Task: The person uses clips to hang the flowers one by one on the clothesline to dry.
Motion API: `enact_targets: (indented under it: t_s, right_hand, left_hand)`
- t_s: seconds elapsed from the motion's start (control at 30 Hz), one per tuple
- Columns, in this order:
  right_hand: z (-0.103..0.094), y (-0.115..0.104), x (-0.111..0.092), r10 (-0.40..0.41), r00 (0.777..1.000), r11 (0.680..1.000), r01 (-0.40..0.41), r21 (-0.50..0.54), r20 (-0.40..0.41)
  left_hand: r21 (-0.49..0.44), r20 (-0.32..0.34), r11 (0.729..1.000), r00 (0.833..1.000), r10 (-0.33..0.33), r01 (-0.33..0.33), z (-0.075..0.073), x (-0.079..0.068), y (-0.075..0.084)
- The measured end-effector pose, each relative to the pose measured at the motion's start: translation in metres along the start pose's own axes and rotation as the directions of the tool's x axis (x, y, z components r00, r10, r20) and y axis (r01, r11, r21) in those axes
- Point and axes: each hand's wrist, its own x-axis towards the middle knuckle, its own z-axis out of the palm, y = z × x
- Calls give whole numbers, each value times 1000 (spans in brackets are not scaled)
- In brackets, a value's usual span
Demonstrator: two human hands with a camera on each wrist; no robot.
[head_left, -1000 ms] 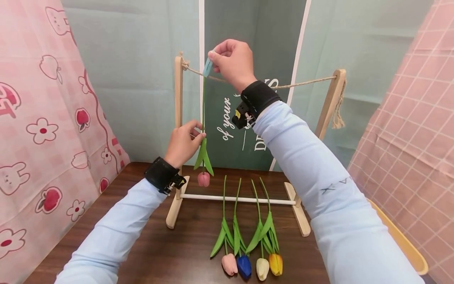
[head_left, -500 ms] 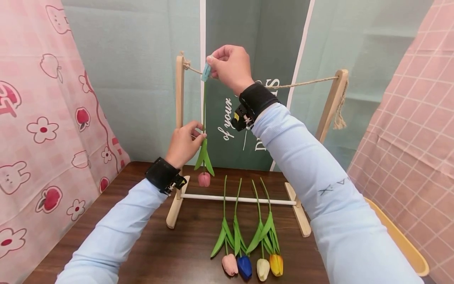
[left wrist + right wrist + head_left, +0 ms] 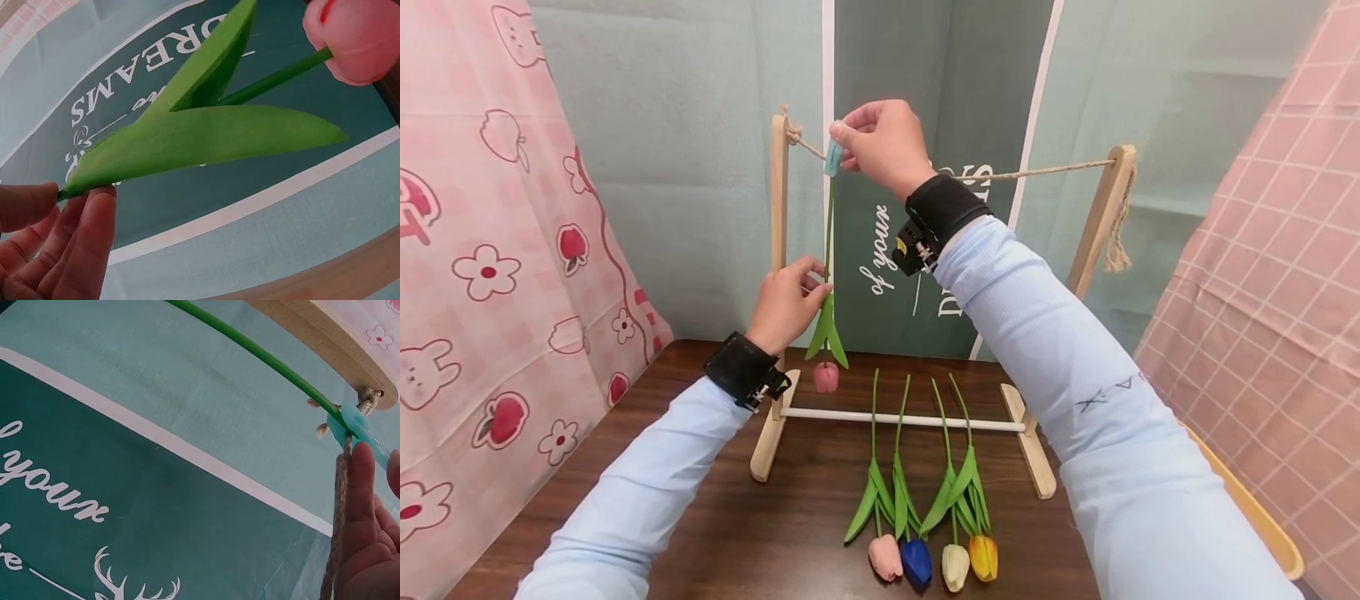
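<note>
Pink tulip (image 3: 827, 310) w/ green stem (image 3: 830, 225), bloom down, at L part of tan twisted rope (image 3: 1037, 172). L hand (image 3: 786, 304) pinches stem nr leaves (image 3: 836, 346); R hand (image 3: 889, 148) pinches light-blue clip (image 3: 832, 158) at stem top. 4 other tulips (image 3: 901, 500) on dark-brown wood-grain bench (image 3: 737, 533), near side.

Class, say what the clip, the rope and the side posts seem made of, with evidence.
Clip: probably plastic, smooth, evenly light blue.
Rope: likely natural fibre, perhaps jute, rough and matt; twisted strands, frayed end.
Side posts: apparently wood, smooth, pale; faint flecked grain shows up close.
</note>
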Motion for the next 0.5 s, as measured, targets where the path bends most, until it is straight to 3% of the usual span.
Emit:
enact_targets:
  t_s: [0.5]
  right_hand:
    - [-3, 1, -2, -7, 1000, 998, 6, 60, 22]
  left_hand:
    - [8, 4, 1000, 1000, 9, -9, -2, -3, -4]
